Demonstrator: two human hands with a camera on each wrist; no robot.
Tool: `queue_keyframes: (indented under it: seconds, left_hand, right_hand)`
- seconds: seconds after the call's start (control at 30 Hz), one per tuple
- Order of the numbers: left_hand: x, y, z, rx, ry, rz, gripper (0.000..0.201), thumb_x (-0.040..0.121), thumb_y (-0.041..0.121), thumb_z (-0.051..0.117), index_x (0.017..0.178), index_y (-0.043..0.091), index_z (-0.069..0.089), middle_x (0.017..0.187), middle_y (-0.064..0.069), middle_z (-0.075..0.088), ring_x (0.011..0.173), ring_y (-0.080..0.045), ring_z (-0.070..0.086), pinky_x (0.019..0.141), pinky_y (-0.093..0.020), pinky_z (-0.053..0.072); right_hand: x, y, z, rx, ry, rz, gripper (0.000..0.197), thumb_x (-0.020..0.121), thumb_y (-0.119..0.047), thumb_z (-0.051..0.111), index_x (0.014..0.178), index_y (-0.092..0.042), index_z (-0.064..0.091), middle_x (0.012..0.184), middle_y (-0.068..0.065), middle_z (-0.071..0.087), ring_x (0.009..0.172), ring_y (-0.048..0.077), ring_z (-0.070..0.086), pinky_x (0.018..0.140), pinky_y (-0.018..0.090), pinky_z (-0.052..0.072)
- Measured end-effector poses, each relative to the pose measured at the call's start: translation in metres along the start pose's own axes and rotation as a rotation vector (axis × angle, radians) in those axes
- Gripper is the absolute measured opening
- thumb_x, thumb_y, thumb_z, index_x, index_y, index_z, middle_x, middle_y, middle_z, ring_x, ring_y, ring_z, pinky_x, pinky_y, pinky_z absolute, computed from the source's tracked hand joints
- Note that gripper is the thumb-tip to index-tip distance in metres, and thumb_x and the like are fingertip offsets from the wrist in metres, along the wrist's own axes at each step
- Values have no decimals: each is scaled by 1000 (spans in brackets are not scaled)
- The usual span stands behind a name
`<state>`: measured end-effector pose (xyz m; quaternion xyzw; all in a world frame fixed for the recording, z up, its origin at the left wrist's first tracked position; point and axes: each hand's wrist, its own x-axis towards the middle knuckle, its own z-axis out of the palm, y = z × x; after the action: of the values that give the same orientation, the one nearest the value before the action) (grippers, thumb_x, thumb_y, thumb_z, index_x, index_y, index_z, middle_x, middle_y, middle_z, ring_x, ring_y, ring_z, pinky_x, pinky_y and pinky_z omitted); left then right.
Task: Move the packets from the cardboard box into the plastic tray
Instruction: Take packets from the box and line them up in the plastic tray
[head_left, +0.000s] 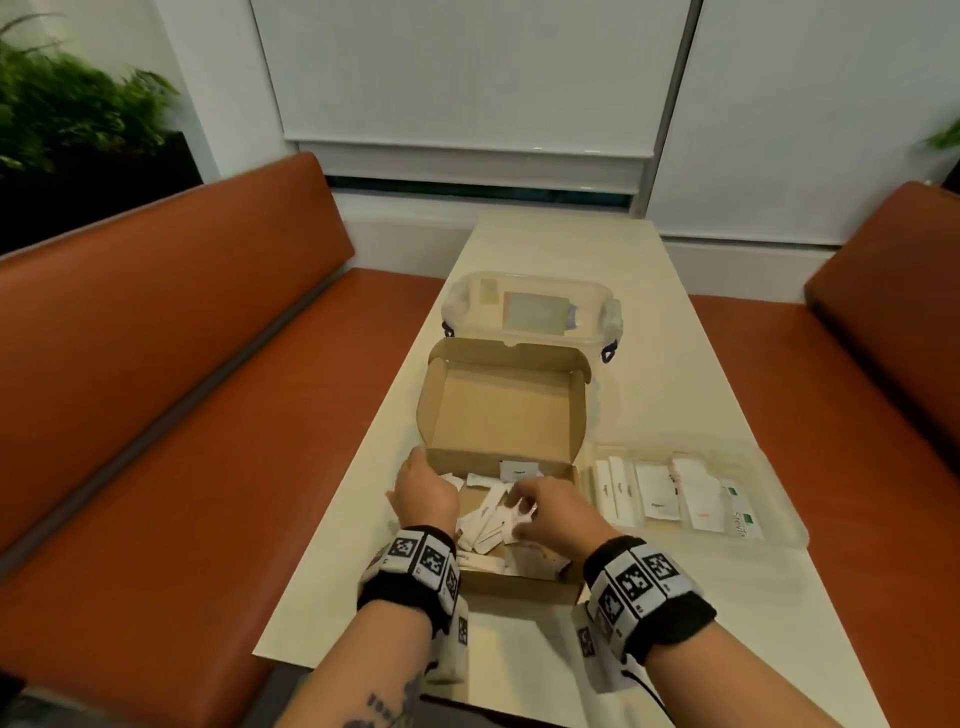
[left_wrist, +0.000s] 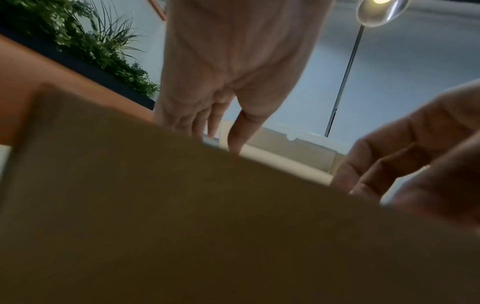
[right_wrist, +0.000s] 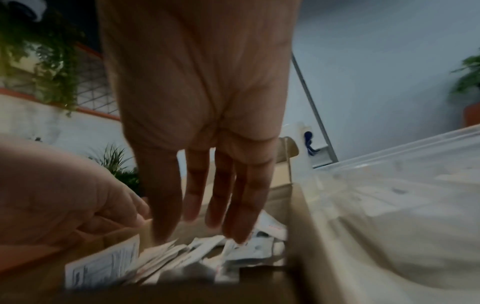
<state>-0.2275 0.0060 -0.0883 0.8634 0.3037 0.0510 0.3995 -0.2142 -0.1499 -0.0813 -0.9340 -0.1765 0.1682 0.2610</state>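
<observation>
An open cardboard box (head_left: 519, 590) stands near the table's front edge with its lid up. Several white packets (head_left: 485, 519) lie loose inside it. My right hand (head_left: 545, 512) reaches into the box; in the right wrist view its fingers (right_wrist: 194, 185) hang straight and the tips touch the packets (right_wrist: 182, 259). My left hand (head_left: 423, 488) lies at the box's left wall with its fingers (left_wrist: 207, 115) pointing down behind the cardboard and holding nothing. A clear plastic tray (head_left: 779, 499) right of the box holds several packets (head_left: 657, 496) in a row.
A clear lidded plastic container (head_left: 530, 312) stands right behind the box lid. The narrow cream table (head_left: 571, 249) runs between two orange benches (head_left: 156, 389). The tray's wall (right_wrist: 389, 205) sits close against the box's right side.
</observation>
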Motion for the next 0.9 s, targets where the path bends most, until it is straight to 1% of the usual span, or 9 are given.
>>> queue_keyframes:
  seconds: [0.07, 0.17, 0.23, 0.33, 0.53, 0.67, 0.73, 0.8, 0.9]
  left_hand:
    - [4, -9, -2, -2, 8, -12, 54, 91, -7, 37, 144, 6, 33, 142, -16, 44, 130, -33, 42, 106, -42, 37]
    - [8, -17, -1, -13, -12, 13, 49, 90, -10, 31, 135, 4, 45, 129, -20, 55, 116, -36, 53, 97, -40, 45]
    - [10, -21, 0, -1, -17, 44, 48, 89, -10, 29, 128, 6, 52, 117, -19, 61, 106, -36, 58, 91, -40, 49]
    - [10, -21, 3, -6, 7, 72, 48, 90, -9, 29, 126, 10, 54, 112, -17, 63, 102, -34, 59, 85, -38, 49]
    - [11, -23, 5, -9, 32, 63, 49, 92, -7, 30, 132, 12, 50, 119, -17, 62, 109, -35, 58, 89, -36, 47]
    - [12, -24, 4, -4, 19, 75, 53, 90, -8, 30, 135, 14, 48, 120, -18, 61, 111, -36, 57, 90, -37, 46]
    - [13, -24, 4, 4, 14, 73, 54, 90, -8, 30, 137, 15, 47, 120, -18, 61, 111, -35, 58, 90, -37, 46]
    - [13, -24, 5, 7, 13, 58, 55, 91, -8, 31, 139, 15, 44, 122, -18, 60, 113, -35, 57, 92, -36, 46]
    - [13, -24, 6, 18, 17, 49, 54, 92, -7, 31, 140, 15, 42, 124, -18, 59, 114, -34, 56, 93, -36, 45]
  right_hand:
    - [3, -4, 8, -81, -84, 21, 38, 78, -18, 74, 114, -18, 60, 112, 2, 59, 95, 14, 56, 80, 22, 46]
    - [4, -6, 16, -175, -191, 114, 47, 75, -20, 77, 116, -18, 55, 120, 4, 56, 104, 18, 55, 84, 26, 46]
    - [4, -7, 21, -228, -217, 140, 45, 75, -17, 76, 114, -17, 53, 121, 5, 54, 106, 22, 55, 84, 28, 48]
    - [3, -11, 26, -263, -209, 133, 33, 80, -11, 67, 110, -15, 54, 118, 8, 55, 102, 23, 56, 80, 27, 47]
    - [7, -26, 34, -161, -230, 108, 34, 82, -29, 69, 110, -14, 56, 116, 5, 58, 105, 21, 55, 78, 25, 42]
    - [10, -39, 40, -184, -263, 66, 31, 86, -29, 65, 110, -9, 59, 116, 9, 61, 106, 22, 56, 78, 24, 40]
    - [10, -44, 40, -226, -329, 63, 29, 90, -29, 61, 108, -7, 63, 112, 11, 64, 98, 22, 57, 77, 26, 41]
    - [10, -48, 38, -283, -391, 60, 30, 93, -31, 55, 107, -7, 65, 105, 11, 65, 87, 19, 52, 72, 26, 38]
    - [8, -51, 33, -343, -446, 42, 33, 96, -32, 48, 109, -7, 65, 108, 13, 64, 86, 19, 49, 73, 26, 35]
